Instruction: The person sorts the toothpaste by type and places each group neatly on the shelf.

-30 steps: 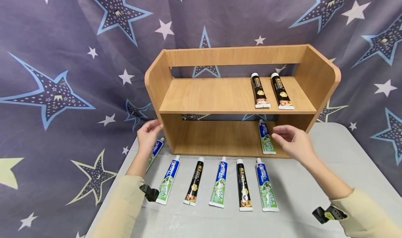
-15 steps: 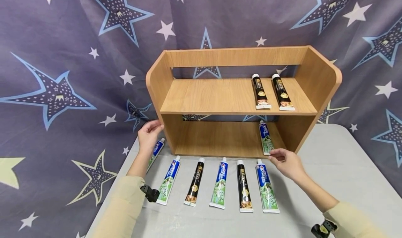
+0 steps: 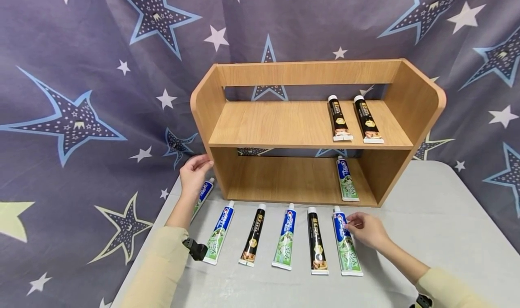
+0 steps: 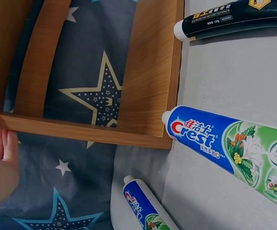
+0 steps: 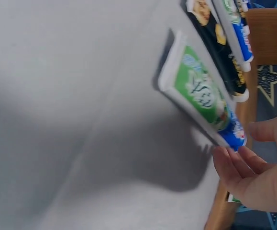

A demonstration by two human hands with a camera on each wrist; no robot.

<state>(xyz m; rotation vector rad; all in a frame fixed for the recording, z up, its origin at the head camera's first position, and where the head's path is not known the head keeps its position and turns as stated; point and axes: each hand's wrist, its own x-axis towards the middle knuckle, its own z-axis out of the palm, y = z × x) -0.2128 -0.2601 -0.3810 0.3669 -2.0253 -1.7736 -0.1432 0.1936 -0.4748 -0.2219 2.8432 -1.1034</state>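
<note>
My left hand (image 3: 192,175) grips the front edge of the wooden shelf's left side panel (image 4: 81,130), thumb on one face and fingers on the other. On the table, the rightmost blue-green Crest toothpaste tube (image 3: 347,249) lies in front of the shelf, cap end toward it. Beside that cap end is my right hand (image 3: 367,230), its fingertips overlapping the tube's right edge. In the right wrist view, thumb and fingers of the right hand (image 5: 267,179) stand apart on either side of the tube's blue end (image 5: 236,136).
Two black toothpaste tubes (image 3: 367,120) lie on the upper shelf board (image 3: 276,123), and one Crest tube (image 3: 347,181) on the lower. Several more tubes, black (image 3: 253,235) and blue-green (image 3: 284,240), form a row on the grey table (image 3: 438,217). Another Crest tube (image 3: 203,195) lies left of the shelf.
My right hand has come down from the Crest tube on the lower shelf, past its bottom end, to the rightmost tube on the table. The left hand stays at the side panel.
</note>
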